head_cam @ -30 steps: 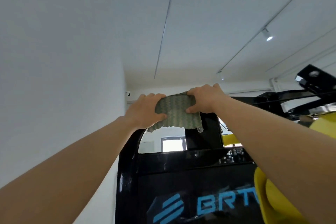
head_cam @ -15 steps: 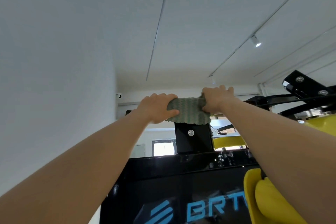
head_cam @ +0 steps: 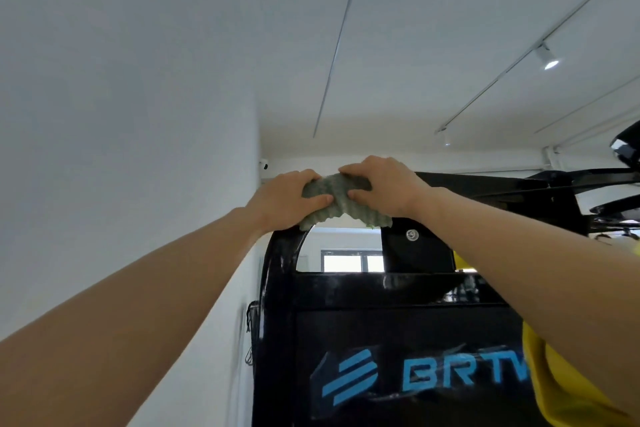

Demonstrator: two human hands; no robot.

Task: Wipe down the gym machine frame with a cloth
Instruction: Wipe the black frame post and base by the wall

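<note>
A grey-green ribbed cloth (head_cam: 337, 199) is draped over the top bar of the black gym machine frame (head_cam: 277, 274), above the shield with the blue logo. My left hand (head_cam: 287, 199) grips the cloth's left end at the frame's rounded upper left corner. My right hand (head_cam: 384, 189) grips its right end, just above a black bracket with a silver bolt (head_cam: 411, 235). Both arms reach upward. The cloth's lower edge hangs in front of the bar, and the bar under it is hidden.
A white wall (head_cam: 121, 149) stands close on the left of the frame. Black machine arms (head_cam: 519, 184) extend to the right at hand height. Yellow padding (head_cam: 554, 374) sits at the lower right. Ceiling track lights (head_cam: 547, 59) hang overhead. A window (head_cam: 353, 262) shows through the frame opening.
Both hands slid the cloth left along the top bar, from above the bracket toward the rounded corner. The hands have also come closer together, bunching the cloth.
</note>
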